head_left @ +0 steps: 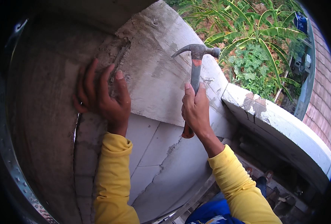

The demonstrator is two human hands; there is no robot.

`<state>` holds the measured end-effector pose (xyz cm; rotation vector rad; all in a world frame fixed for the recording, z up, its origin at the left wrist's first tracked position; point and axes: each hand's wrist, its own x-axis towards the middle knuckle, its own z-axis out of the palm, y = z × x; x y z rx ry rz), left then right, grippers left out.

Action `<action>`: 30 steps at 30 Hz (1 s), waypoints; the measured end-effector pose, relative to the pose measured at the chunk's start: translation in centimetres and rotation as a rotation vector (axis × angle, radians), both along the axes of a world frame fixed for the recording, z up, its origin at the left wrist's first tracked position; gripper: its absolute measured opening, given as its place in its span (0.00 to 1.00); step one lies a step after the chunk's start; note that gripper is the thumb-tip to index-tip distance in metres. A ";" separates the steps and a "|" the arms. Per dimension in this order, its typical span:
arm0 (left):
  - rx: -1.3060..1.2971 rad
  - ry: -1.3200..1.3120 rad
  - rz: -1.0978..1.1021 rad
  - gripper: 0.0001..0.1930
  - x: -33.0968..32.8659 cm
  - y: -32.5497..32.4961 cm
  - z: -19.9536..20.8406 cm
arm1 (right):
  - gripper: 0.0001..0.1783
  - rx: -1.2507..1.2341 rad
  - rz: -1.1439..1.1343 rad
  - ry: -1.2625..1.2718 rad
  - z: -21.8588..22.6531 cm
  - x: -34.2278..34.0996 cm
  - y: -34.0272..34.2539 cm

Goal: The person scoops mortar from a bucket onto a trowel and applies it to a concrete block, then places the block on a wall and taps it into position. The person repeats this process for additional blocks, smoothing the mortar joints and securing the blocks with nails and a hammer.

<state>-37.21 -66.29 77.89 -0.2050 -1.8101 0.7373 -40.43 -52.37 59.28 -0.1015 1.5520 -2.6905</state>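
Observation:
My right hand [196, 108] is wrapped round the handle of a claw hammer [196, 67]. Its dark metal head points up, with the claw to the left and the striking face to the right. The butt of the handle, orange and black, sticks out below my fist. My left hand [107, 95] has its fingers spread beside a rough mortar joint [122, 54], near the brown-grey concrete surface [46, 112]; whether the fingertips touch it I cannot tell. Behind the hammer lies a pale grey wall panel [154, 82] with smeared mortar. Yellow sleeves cover both my forearms.
Pale blocks [147, 149] with a ragged mortar seam sit below the panel. A low white wall [281, 123] curves away at right. Past it are green plants [251, 59] and a tiled roof [324, 93]. A perforated metal strip [14, 170] runs along the left. Feet show far below.

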 end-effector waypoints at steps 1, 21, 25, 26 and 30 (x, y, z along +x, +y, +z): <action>0.000 0.003 -0.007 0.11 0.0 -0.2 0.0 | 0.22 -0.010 -0.014 0.009 0.1 -0.5 -0.1; -0.040 0.011 -0.037 0.10 0.0 -0.5 0.2 | 0.22 0.158 -0.092 0.031 0.4 -1.1 1.1; -0.009 0.008 -0.042 0.10 -0.5 0.3 0.0 | 0.22 0.177 -0.092 0.019 -0.9 -0.6 0.7; -0.020 0.009 -0.040 0.10 -0.5 0.1 0.1 | 0.22 0.180 -0.101 0.030 -1.4 -0.5 0.6; -0.046 0.018 -0.038 0.10 -0.1 -0.5 0.4 | 0.23 0.167 -0.067 -0.018 0.2 -1.1 1.0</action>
